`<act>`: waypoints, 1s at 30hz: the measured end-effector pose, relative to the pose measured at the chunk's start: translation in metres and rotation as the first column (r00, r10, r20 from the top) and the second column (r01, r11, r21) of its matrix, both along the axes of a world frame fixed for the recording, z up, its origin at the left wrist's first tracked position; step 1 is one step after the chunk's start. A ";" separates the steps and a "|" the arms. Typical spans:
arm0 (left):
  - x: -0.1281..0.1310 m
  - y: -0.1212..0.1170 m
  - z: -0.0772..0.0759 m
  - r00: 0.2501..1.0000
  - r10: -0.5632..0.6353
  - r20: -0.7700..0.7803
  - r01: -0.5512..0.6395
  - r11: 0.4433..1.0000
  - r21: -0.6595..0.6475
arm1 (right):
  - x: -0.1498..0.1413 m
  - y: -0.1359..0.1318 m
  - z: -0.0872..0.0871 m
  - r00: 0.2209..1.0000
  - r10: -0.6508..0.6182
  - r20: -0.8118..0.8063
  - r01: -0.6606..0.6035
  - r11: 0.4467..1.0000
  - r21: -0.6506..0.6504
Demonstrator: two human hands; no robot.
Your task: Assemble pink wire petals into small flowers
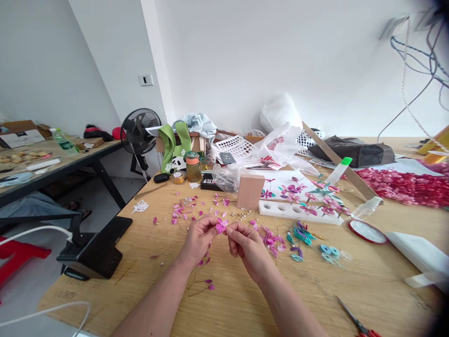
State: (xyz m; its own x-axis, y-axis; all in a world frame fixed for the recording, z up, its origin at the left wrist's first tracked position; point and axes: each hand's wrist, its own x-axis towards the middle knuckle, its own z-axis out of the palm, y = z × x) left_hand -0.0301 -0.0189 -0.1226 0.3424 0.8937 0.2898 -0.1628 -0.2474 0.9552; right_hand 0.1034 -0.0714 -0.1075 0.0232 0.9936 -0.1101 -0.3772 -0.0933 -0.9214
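My left hand (198, 238) and my right hand (247, 246) meet over the wooden table (231, 299), fingertips pinched together on a small pink flower (221, 226). Both hands are closed on it, with thin wire stems trailing down below the left hand. Loose pink petals (182, 210) lie scattered just beyond my hands. More pink and teal petal pieces (298, 236) lie to the right of my right hand.
A wooden block (249, 191) and white holed foam strip (298, 210) stand behind the hands. Scissors (354, 320) lie at front right, a red lid (366, 231) right. Jars (192, 167), bags and a fan (139, 131) crowd the back; a black device (96, 248) sits off the table's left edge.
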 end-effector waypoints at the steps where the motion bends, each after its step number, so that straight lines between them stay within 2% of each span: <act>1: 0.000 0.000 0.000 1.000 -0.004 0.010 0.004 1.000 -0.008 | 0.000 0.000 0.000 1.000 0.009 -0.005 -0.009 1.000 -0.004; 8: 0.001 -0.002 0.002 0.997 -0.025 0.072 0.027 0.999 -0.028 | 0.000 0.001 -0.001 0.996 0.057 -0.065 -0.059 0.998 -0.018; 20: 0.002 -0.002 0.005 0.996 -0.012 0.083 0.016 0.999 -0.044 | 0.002 0.001 -0.007 0.985 0.111 -0.132 -0.111 0.994 0.009; 30: 0.001 -0.001 0.002 1.000 0.021 0.000 -0.021 1.000 0.019 | -0.005 0.002 -0.003 0.986 0.076 -0.147 -0.078 0.997 -0.010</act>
